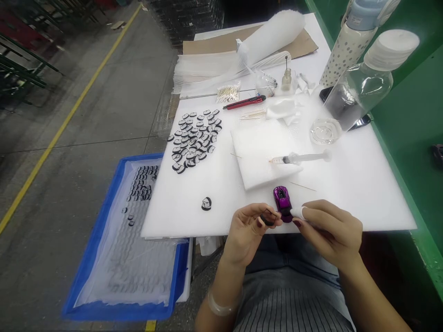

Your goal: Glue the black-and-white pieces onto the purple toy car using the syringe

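Note:
My left hand (247, 230) pinches a small clear window piece with a dark edge (268, 217) between thumb and fingers, just above the table's front edge. Right beside it lies a purple toy car (282, 199). My right hand (330, 228) is curled close to the car's near end, its thumb and index finger drawn together. White material, apparently a finger cot (297, 212), covers the index fingertip. What those fingers grip, if anything, I cannot make out. A single dark-edged window piece (206, 203) rests to the left on the white table (173, 212).
Many similar pieces (195, 138) lie loose at left. A syringe (301, 157) rests on a white foam pad (252, 170). Behind are a red cutter (244, 102), cotton swabs (228, 93) and a small glass bottle (286, 80). A clear bottle (360, 92) stands right; a blue tray (92, 249) sits lower left.

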`<state>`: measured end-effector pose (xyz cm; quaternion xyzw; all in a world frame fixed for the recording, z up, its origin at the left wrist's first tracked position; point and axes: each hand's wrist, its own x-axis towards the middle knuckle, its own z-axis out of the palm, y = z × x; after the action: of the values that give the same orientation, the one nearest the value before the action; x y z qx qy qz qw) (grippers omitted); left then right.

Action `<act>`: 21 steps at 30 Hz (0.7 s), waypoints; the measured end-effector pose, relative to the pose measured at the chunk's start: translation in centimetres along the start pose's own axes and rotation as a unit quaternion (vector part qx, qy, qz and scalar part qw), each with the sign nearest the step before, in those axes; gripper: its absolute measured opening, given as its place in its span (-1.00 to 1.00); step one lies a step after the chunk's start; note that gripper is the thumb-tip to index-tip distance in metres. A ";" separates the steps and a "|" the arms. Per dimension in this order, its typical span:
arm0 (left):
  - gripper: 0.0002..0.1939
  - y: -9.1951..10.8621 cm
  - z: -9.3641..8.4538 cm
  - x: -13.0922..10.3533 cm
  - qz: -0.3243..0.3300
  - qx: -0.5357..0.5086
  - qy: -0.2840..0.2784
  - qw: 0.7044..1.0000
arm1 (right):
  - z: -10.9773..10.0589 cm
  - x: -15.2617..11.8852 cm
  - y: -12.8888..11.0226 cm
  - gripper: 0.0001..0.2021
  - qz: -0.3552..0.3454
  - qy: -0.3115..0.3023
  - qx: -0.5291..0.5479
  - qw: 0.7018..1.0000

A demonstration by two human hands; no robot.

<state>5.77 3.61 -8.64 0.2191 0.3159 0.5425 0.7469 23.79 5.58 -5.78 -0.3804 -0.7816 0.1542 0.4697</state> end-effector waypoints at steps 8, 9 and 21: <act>-0.64 0.0 0.1 0.1 -0.008 0.024 0.050 0.998 | 0.9 0.8 -0.6 -0.91 -0.055 0.000 0.006 0.998; -0.65 0.0 0.2 0.1 -0.008 0.022 0.056 0.998 | 1.1 1.0 -0.7 -0.91 -0.060 0.000 0.003 0.998; -0.74 -0.1 0.5 0.1 0.006 0.011 0.037 0.999 | 0.8 1.9 -0.6 -0.89 -0.170 -0.065 -0.018 0.983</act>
<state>6.23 3.67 -8.38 0.2093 0.3480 0.5508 0.7292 22.34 6.69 -4.70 -0.2396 -0.8663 0.0827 0.4303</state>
